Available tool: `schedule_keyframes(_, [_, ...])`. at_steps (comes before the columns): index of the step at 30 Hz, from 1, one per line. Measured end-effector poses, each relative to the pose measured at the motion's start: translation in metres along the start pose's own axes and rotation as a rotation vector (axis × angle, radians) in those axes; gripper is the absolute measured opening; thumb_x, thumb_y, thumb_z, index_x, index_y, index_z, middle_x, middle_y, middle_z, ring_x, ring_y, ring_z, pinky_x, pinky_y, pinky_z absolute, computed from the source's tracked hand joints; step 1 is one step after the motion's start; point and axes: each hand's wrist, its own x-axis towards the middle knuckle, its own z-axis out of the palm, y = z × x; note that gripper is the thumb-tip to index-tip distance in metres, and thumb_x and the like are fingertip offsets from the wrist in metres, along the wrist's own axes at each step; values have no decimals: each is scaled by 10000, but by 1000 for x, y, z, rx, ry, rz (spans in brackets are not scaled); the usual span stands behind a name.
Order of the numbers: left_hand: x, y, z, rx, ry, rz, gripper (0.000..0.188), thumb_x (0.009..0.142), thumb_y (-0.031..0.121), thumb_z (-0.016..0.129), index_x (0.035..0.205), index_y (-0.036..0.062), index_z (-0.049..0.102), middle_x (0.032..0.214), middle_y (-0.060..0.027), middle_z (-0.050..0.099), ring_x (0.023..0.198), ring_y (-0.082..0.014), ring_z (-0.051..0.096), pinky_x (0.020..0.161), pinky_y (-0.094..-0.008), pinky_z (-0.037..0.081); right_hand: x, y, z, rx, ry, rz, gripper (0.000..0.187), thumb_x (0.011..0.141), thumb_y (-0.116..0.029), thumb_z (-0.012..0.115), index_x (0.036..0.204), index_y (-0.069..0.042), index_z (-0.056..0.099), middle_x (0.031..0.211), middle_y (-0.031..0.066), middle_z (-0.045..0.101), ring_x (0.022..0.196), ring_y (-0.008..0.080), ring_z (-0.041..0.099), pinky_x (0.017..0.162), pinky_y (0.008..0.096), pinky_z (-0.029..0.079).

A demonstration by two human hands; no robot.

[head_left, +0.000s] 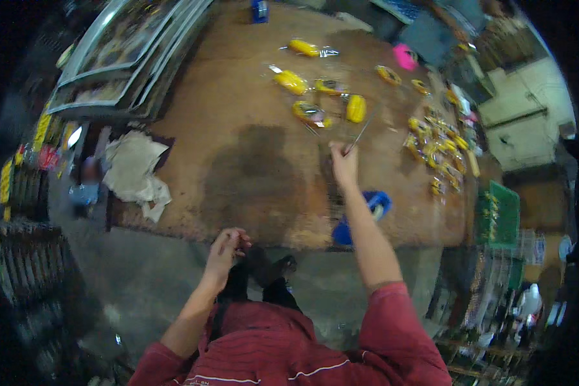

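My right hand [345, 162] is over the middle of the table with its fingers closed on a thin metal rod [363, 130], which slants up and to the right. Just beyond it lie several yellow pieces in clear wrap, the nearest being an upright yellow piece [356, 109] and a yellow ring-shaped piece [312, 114]. A blue tape dispenser [342, 232] rests at the table's front edge, partly hidden under my right forearm. My left hand [229, 247] hangs at the front edge, fingers curled together; whatever they may hold is too small to make out.
The brown table [193, 148] carries a pile of yellow wrapped pieces [439, 147] at the right and a crumpled pale cloth [135, 168] at the left. Stacked framed panels [103, 71] stand far left. A pink object [404, 56] lies far right; a green crate [499, 215] stands beyond the right edge.
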Motion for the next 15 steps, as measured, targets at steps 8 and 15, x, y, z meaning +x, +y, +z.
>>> schedule_keyframes(8, [-36, -25, -39, 119, 215, -98, 264, 1077, 256, 513, 1160, 46, 650, 1057, -50, 698, 986, -133, 657, 834, -280, 487, 102, 25, 68, -854, -108, -332, 585, 761, -352, 844, 1123, -19, 526, 1058, 210, 648, 1081, 416, 610, 937, 516, 464])
schedule_keyframes(15, [17, 8, 29, 81, 153, 89, 298, 1037, 260, 602, 1239, 42, 617, 1139, -74, 665, 1023, -144, 634, 880, -292, 492, -97, -2, 49, -297, -82, -121, 495, 779, -359, 845, 951, -19, 527, 853, 183, 628, 768, 371, 595, 692, 458, 482])
